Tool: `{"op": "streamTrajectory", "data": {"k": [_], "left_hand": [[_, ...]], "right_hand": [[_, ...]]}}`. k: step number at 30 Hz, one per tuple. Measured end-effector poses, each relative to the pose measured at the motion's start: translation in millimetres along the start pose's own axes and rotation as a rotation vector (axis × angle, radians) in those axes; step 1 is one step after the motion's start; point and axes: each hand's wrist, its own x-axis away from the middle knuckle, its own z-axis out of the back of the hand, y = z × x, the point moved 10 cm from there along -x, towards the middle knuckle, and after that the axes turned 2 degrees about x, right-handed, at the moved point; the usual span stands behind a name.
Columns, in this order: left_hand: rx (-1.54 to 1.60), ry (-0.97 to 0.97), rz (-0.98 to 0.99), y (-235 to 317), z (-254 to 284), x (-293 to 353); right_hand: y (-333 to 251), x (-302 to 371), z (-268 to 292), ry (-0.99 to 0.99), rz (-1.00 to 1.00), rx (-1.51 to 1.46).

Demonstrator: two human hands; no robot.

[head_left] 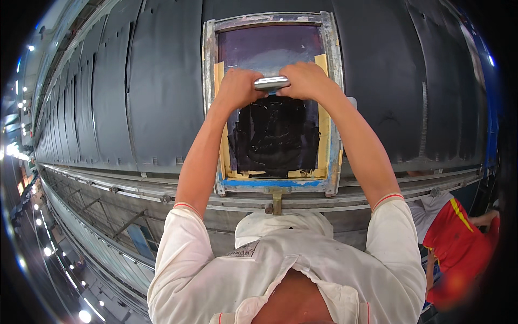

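Observation:
A screen-printing frame (331, 48) lies flat before me, with dark purple mesh inside worn metal rails. My left hand (237, 89) and my right hand (307, 81) are closed on the two ends of a squeegee (271, 82) with a silvery handle. The squeegee stands across the middle of the mesh; its blade is mostly hidden by my hands and the handle. Wet black ink (274, 135) covers the mesh on the near side of it. Yellowish tape (324, 143) lines the inner edges, and blue tape (270, 183) runs along the near rail.
Black sheets (162, 86) line the long table on both sides of the frame. A metal rail (135, 168) follows its near edge, where a brass-coloured bracket (277, 201) meets the frame. At the lower right is another person in red (458, 237).

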Motion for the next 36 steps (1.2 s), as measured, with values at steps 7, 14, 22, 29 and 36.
{"op": "streamTrajectory", "data": {"k": [7,14,22,29,36], "left_hand": [[0.059,0.172,-0.039,14.8,-11.7,41.6],[0.057,0.080,-0.118,59.7,-56.9,140.0],[-0.036,0.094,-0.092,3.1,-3.7,6.4],[0.027,0.103,-0.030,-6.7,-9.0,2.9],[0.056,0.173,-0.123,42.0,-44.3,118.8]], "right_hand": [[-9.8,18.4,-38.8,0.141,0.054,0.082],[-54.1,113.1,-99.5,0.136,0.110,0.069],[10.8,-2.2,-17.7,0.194,0.000,0.037],[10.2,-10.7,-20.5,0.027,-0.074,-0.042],[-45.8,84.4,-88.2,0.118,0.084,0.025]]}}
